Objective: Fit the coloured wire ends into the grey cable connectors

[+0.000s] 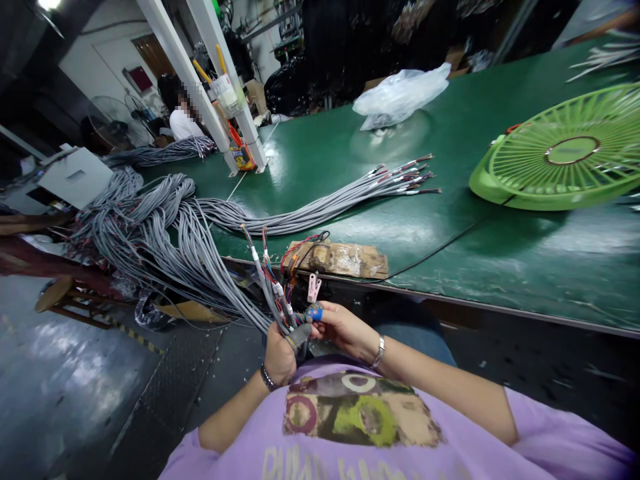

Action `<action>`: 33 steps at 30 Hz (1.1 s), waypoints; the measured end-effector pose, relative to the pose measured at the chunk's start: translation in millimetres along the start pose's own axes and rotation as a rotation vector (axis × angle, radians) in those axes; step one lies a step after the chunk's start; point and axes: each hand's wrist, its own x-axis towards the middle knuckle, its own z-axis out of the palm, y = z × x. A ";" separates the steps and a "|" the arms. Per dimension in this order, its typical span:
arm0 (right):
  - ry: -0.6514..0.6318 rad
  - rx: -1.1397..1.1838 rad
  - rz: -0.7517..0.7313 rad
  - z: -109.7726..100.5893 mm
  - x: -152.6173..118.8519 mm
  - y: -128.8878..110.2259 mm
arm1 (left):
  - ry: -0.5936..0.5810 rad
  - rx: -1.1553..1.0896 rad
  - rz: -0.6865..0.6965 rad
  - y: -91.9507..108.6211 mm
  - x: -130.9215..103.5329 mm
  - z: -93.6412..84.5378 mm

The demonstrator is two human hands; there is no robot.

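Note:
In the head view my left hand (280, 357) is wrapped around a bundle of grey cables (250, 308) close to their stripped ends. Thin coloured wires (278, 288) with white sleeves fan out above that grip. My right hand (347, 330) meets the left one at the cable ends, its fingers pinched together among the wires. Blue and patterned wrapping covers its fingertips, and grey wrapping covers a digit of the left hand. Exactly which wire the right fingers pinch is too small to make out. Just above them is a pink clip (314, 288) near the table edge.
A wooden block (357, 259) with wires lies at the edge of the green table (500, 267). More grey cables (320, 217) stretch across it. A green fan (565, 150), a plastic bag (400, 97) and white posts (200, 73) stand beyond. Another person (184, 123) is at the back left.

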 end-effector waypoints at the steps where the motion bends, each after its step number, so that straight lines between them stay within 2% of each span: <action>1: 0.003 0.044 0.008 -3.1 1.5 -1.1 | 0.007 -0.015 -0.005 0.2 0.4 -0.8; 4: 0.050 0.162 0.054 -11.6 6.4 -9.0 | 0.051 -0.054 -0.002 1.1 1.7 -1.3; 6: 0.024 0.131 0.043 -14.1 9.1 -16.3 | 0.058 -0.065 0.008 2.5 3.0 0.0; 9: 0.013 -0.077 -0.126 -13.0 11.9 -24.6 | 0.036 -0.076 0.032 4.9 5.8 2.5; 11: 0.105 -0.250 -0.273 -11.0 13.7 -26.5 | 0.020 -0.083 0.054 5.8 8.0 3.9; 13: 0.195 -0.326 -0.356 -9.0 15.9 -25.8 | 0.010 -0.086 0.066 6.0 10.5 5.0; 15: 0.169 -0.254 -0.324 -6.6 18.6 -23.9 | 0.008 -0.085 0.060 5.8 12.9 6.1; 19: 0.006 0.036 -0.172 -2.3 24.0 -20.8 | 0.011 -0.096 0.028 4.7 16.6 7.5; 21: 0.005 0.109 -0.161 -1.4 25.9 -20.0 | 0.005 -0.093 0.011 4.1 17.3 7.8; 25: 0.031 0.135 -0.152 -0.6 26.8 -19.1 | 0.005 -0.080 -0.027 4.2 17.6 8.7; 29: -0.003 0.123 -0.132 -0.3 24.1 -17.6 | 0.024 -0.060 -0.043 5.1 17.6 8.9; 33: 0.015 0.114 -0.091 -7.1 19.9 -12.9 | 0.043 -0.056 -0.040 6.1 14.2 6.5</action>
